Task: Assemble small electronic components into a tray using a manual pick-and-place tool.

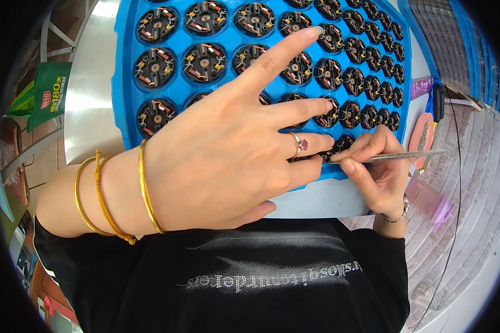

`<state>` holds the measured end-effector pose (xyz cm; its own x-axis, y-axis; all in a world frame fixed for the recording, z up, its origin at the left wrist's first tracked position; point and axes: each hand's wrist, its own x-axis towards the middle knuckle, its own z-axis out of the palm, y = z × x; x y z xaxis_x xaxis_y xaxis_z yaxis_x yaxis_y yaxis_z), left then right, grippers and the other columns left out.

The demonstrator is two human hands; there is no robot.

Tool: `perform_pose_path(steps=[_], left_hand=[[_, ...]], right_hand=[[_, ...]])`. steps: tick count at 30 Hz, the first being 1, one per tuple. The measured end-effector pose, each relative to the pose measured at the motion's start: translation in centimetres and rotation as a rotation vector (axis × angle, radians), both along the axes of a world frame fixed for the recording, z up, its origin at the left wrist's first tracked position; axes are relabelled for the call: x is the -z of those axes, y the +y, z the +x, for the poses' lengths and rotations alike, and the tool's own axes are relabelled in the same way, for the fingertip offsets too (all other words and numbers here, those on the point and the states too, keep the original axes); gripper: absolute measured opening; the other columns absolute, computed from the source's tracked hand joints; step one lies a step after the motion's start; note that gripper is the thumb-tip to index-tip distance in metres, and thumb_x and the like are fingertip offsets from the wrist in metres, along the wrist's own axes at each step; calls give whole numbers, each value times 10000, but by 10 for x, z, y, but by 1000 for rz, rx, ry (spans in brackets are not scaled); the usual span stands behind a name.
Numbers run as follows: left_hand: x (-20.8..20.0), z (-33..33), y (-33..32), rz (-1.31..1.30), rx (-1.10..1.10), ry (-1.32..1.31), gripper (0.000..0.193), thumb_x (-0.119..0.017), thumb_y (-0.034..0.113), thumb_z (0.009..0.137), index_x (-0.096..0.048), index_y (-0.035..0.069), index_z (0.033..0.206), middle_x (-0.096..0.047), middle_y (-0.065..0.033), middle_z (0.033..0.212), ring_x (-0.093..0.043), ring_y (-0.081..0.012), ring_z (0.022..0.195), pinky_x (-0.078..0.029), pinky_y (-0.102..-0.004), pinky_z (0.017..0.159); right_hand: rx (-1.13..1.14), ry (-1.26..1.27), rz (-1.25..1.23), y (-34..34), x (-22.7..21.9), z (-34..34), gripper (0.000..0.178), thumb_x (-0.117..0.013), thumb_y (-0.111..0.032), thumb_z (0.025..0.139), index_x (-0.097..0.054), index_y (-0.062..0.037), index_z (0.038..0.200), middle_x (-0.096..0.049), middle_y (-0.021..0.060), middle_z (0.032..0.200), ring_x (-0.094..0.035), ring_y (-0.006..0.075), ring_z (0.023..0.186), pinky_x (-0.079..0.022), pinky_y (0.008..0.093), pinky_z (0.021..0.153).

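A blue moulded tray (123, 83) holds rows of round black parts (155, 67) with copper-coloured pieces, yellow bits and thin wires. My left hand (228, 150), with gold bangles and a ring, stretches across the tray with its fingers spread. Its fingertips rest over parts near the tray's near right area, and the hand hides several parts beneath it. At the near edge, my right hand (380, 175) pinches metal tweezers (397, 157). Their tip points left to a black part beside my left ring and little fingers; the exact contact is hidden.
A pink oval dish (422, 133) of small grey pieces sits right of the tray. Beyond it stand stacked blue trays (461, 50). A translucent purple container (432, 204) lies at the right, near a dark cable (459, 183). A green bag (49, 91) hangs at left.
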<state>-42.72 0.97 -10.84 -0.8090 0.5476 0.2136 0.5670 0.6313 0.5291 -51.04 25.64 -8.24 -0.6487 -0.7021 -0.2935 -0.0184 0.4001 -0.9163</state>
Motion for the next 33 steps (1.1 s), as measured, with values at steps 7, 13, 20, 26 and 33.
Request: perform_pose_path(steps=[7,13,20,26,33], left_hand=[[-2,-1,2,-37,-2,7,510,-873,327,467,-711,246,943,-643,86,1207,-494,-179,1276,-119,-714,1158],[0,-3,-1,-5,7,9,562,-884,331,448,-709,262,977,-637,103,1215,-484,-187,1287,-113,-710,1161],[-4,-5,3,-33,20,-20,568,-884,292,467,-700,267,1004,-607,106,1268,-446,-192,1327,-86,-722,1154],[-10,-5,0,-73,60,-107,661,-870,277,463,-677,276,1095,-564,104,1342,-400,-217,1369,-35,-767,1117],[-15,-7,0,-107,82,-161,715,-845,288,423,-684,277,1119,-539,111,1377,-390,-224,1379,0,-774,1101]], right_hand=[[-695,1113,27,-16,-12,14,146,-698,-36,698,-592,-3,794,-655,132,862,-598,179,644,-507,261,536],[-535,814,-14,-4,-7,4,226,-736,37,749,-554,-15,873,-700,185,932,-635,190,649,-490,273,531],[114,194,-155,13,10,4,159,-697,19,852,-542,-10,867,-716,166,890,-678,132,747,-536,252,630],[-77,206,-62,8,12,-4,208,-673,0,871,-468,-27,890,-684,207,862,-583,88,635,-491,210,566],[-95,194,-49,9,12,-7,207,-683,-10,865,-477,-24,876,-686,205,837,-607,95,638,-510,218,574]])
